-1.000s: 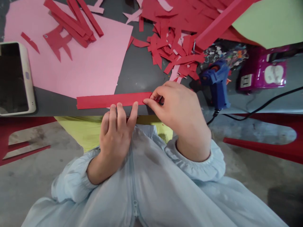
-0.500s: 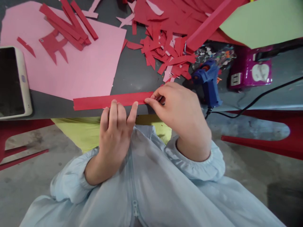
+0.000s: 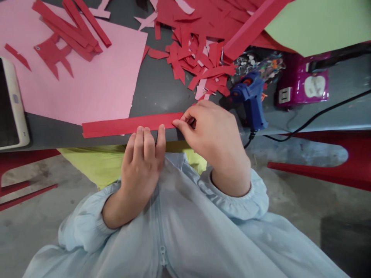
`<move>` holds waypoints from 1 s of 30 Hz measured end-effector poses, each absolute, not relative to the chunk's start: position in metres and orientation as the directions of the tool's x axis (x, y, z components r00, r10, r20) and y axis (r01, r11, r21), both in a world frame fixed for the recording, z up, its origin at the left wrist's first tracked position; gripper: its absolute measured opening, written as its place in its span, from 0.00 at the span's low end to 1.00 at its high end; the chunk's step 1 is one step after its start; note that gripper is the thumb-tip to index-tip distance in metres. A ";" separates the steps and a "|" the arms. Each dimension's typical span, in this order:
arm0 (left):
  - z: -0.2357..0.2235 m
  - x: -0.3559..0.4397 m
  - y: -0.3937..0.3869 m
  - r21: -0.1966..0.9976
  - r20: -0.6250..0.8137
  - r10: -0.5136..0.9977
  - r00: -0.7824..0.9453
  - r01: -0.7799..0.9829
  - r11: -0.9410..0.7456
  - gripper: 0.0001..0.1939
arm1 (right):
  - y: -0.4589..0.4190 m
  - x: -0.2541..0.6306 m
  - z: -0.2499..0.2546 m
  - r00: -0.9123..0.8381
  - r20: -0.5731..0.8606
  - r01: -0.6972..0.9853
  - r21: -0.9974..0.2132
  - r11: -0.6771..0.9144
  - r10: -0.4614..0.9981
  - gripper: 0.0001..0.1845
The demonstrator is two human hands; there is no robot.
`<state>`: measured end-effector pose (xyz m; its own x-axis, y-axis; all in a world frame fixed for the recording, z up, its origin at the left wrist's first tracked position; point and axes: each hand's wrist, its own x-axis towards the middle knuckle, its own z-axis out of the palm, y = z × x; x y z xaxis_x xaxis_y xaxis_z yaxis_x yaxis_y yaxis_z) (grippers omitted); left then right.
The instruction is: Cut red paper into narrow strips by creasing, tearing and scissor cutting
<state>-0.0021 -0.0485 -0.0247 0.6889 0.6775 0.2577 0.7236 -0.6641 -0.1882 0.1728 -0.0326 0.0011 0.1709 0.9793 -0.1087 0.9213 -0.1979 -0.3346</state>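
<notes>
A long red paper strip (image 3: 124,125) lies along the table's near edge, its left end over the corner of a pink sheet (image 3: 95,77). My right hand (image 3: 214,131) pinches the strip's right end between thumb and forefinger; the other fingers are curled and partly hidden. Against the strip's lower edge rest the fingertips of my left hand (image 3: 143,162), its fingers stretched out and holding nothing. On the pink sheet are a red paper fish (image 3: 53,54) with a small eye and several folded red strips (image 3: 75,33).
Red and pink paper scraps (image 3: 199,58) are heaped beyond my right hand. A blue glue gun (image 3: 253,100), a purple power block (image 3: 301,85) and a green sheet (image 3: 321,25) are on the right. A phone (image 3: 13,104) lies at the left edge.
My camera view has shifted, so the table things appear slightly further left. My left fingers lie a little closer together along the strip. The right hand keeps its pinch.
</notes>
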 end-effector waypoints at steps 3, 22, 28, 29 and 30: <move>-0.023 -0.002 -0.047 -0.186 0.232 0.683 0.693 0.721 -0.668 0.25 | -0.032 0.173 0.001 0.161 -0.109 0.926 -0.328 -0.188 0.981 0.12; -0.026 -0.001 -0.047 -0.024 0.188 0.739 0.647 0.755 -0.655 0.31 | -0.071 0.174 0.007 0.165 0.106 0.948 -0.290 -0.128 0.981 0.17; -0.024 0.002 -0.045 -0.209 0.239 0.674 0.698 0.715 -0.667 0.27 | -0.083 0.165 -0.003 0.085 0.066 0.982 -0.176 -0.072 0.994 0.18; -0.024 0.002 -0.045 -0.203 0.234 0.681 0.694 0.720 -0.663 0.27 | -0.083 0.165 -0.004 0.078 0.058 0.985 -0.159 -0.068 0.995 0.19; -0.024 0.002 -0.045 -0.186 0.223 0.692 0.687 0.727 -0.661 0.28 | -0.083 0.165 -0.004 0.072 0.052 0.987 -0.149 -0.064 0.996 0.19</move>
